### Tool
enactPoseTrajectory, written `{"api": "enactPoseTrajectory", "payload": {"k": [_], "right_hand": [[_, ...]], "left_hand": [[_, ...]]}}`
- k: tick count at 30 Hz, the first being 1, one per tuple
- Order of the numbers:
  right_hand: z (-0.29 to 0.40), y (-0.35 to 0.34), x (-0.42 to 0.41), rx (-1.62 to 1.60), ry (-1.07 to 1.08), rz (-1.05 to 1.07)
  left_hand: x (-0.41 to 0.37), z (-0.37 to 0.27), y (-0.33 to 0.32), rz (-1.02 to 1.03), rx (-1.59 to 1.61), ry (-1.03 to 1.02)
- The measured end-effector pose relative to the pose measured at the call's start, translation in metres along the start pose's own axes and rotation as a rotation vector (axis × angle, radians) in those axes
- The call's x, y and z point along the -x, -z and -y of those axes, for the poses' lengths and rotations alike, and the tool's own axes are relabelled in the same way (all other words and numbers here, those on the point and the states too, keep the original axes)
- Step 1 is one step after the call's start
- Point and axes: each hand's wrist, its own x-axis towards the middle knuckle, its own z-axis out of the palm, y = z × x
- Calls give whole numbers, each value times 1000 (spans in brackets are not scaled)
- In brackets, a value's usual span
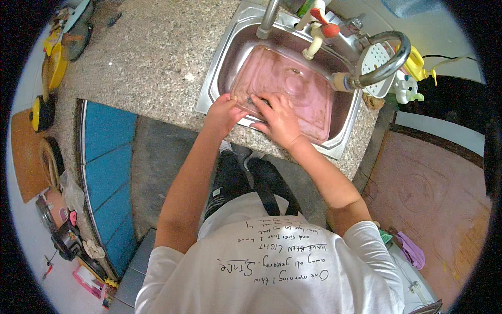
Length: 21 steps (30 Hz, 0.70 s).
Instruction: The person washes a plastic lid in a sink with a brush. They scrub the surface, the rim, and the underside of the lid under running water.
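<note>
A pink, translucent plastic lid (304, 82) with brown stains leans inside the stainless steel sink (211, 80). Its near left corner is pinched by my left hand (222, 115), which rests over the sink's front rim. My right hand (279, 117) lies palm down on the near part of the lid with its fingers bent. Beneath those fingers a small dark scrubber (267, 103) shows, pressed against the plastic and mostly hidden.
Over the sink hang a steel spout (268, 19), a cream tap with a red handle (313, 39) and a curved chrome faucet (386, 74). A white perforated rack (376, 70) and a yellow bottle (416, 64) stand right. Granite counter (157, 59) extends left above blue cabinet doors (108, 133).
</note>
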Motion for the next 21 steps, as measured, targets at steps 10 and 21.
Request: {"api": "enactPoseTrajectory", "payload": {"k": [10,21], "right_hand": [[-13,35,60,25,147,45],[-28,44,71,-89,-96,63]], "left_hand": [[61,5,-34,216,-16,90],[-29,-4,-8,211,68,-20]]}}
